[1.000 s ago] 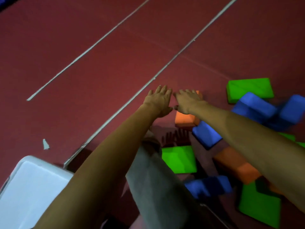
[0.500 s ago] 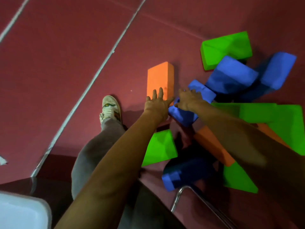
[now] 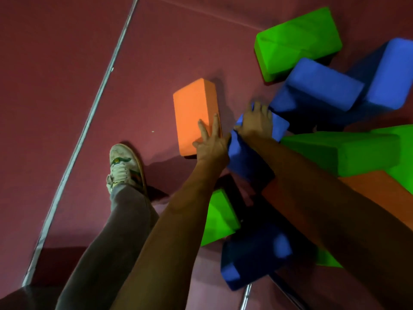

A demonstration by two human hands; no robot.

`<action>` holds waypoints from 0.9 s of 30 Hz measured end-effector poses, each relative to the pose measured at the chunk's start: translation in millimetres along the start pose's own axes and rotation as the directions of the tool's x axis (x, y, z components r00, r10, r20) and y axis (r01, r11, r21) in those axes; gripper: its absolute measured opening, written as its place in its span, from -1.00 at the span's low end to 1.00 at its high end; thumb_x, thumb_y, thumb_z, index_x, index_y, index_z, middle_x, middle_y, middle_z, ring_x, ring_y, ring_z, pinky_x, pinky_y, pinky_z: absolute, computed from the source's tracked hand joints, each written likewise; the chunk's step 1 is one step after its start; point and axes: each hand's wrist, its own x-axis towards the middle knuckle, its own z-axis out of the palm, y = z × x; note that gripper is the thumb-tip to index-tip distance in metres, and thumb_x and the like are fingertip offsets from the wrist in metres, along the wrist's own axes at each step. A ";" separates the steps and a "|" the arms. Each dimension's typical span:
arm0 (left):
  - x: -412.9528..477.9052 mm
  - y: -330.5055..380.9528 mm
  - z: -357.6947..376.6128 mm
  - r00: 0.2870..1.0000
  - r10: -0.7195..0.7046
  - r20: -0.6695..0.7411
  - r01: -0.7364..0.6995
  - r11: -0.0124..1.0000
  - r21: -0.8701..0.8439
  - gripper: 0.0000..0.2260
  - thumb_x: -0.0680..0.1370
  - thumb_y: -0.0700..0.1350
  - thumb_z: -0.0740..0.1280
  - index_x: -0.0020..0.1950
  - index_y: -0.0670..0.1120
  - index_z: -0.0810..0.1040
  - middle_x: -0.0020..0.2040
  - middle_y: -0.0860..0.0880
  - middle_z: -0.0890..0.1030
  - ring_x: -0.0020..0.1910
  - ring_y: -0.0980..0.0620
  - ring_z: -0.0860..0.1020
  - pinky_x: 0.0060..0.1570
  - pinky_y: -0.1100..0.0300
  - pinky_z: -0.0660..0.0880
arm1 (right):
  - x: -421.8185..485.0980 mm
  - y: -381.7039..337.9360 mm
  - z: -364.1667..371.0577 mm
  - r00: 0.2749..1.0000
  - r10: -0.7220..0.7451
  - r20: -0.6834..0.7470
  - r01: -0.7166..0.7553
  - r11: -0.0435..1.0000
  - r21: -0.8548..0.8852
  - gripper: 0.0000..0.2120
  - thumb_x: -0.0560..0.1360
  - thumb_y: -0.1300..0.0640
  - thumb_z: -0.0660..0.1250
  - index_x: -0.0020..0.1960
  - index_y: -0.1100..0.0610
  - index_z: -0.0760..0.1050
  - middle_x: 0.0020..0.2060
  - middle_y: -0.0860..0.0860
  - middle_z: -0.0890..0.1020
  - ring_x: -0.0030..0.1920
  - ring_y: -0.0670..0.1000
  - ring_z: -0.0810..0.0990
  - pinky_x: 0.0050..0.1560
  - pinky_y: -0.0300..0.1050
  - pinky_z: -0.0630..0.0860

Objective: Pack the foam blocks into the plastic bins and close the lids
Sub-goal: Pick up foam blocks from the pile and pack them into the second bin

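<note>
An orange foam block (image 3: 194, 110) lies on the red floor, left of a pile of foam blocks. My left hand (image 3: 211, 143) rests on its near right corner with straight fingers. My right hand (image 3: 256, 123) lies on top of a blue block (image 3: 248, 159) beside it, fingers curling over the far edge and thumb at its left side. Behind stand a green block (image 3: 295, 41) and two more blue blocks (image 3: 319, 86). No plastic bin is in view.
More green (image 3: 357, 151), orange (image 3: 380, 186) and blue (image 3: 252, 260) blocks crowd the right side. My leg and white shoe (image 3: 124, 166) stand at the left. A white floor line (image 3: 89, 121) runs diagonally. A metal tube (image 3: 245, 296) shows at the bottom.
The view has tilted down and moved in on the pile; the white bin has left the frame. Both hands reached onto the blocks, the left onto the orange one, the right onto the blue one.
</note>
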 end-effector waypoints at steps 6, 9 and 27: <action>16.8 -6.2 28.5 0.963 -0.057 -0.265 0.093 0.988 0.127 -0.95 0.59 -0.02 0.36 0.03 0.06 0.56 0.62 -0.19 0.12 0.44 -0.62 0.14 -0.15 -0.28 0.53 | 33.0 19.2 -12.6 0.964 0.038 0.262 -0.054 0.997 0.052 0.23 0.17 -0.31 0.57 0.56 0.16 -0.02 0.48 0.28 0.22 0.47 0.30 0.19 0.41 0.24 0.17; 22.8 -7.0 30.5 0.953 -0.072 -0.294 0.111 0.987 0.119 -0.96 0.62 0.00 0.32 0.04 0.07 0.54 0.62 -0.17 0.11 0.44 -0.63 0.08 -0.13 -0.38 0.51 | 38.5 18.9 -17.7 0.971 0.008 0.238 -0.009 1.000 0.000 0.24 0.09 -0.43 0.54 0.50 0.24 0.16 0.42 0.27 0.29 0.40 0.29 0.26 0.40 0.18 0.24; -54.5 -19.2 -81.3 0.997 -0.022 -0.078 0.038 0.976 0.213 -0.42 0.49 0.10 0.41 0.49 0.12 0.31 0.61 -0.28 -0.05 0.52 -0.49 -0.01 0.33 -0.35 0.29 | -46.6 -59.6 -91.2 0.941 -0.328 0.088 0.334 0.940 -0.068 -0.24 0.33 -0.07 0.51 0.34 0.20 0.19 0.22 0.24 0.51 0.20 0.27 0.51 0.20 0.10 0.40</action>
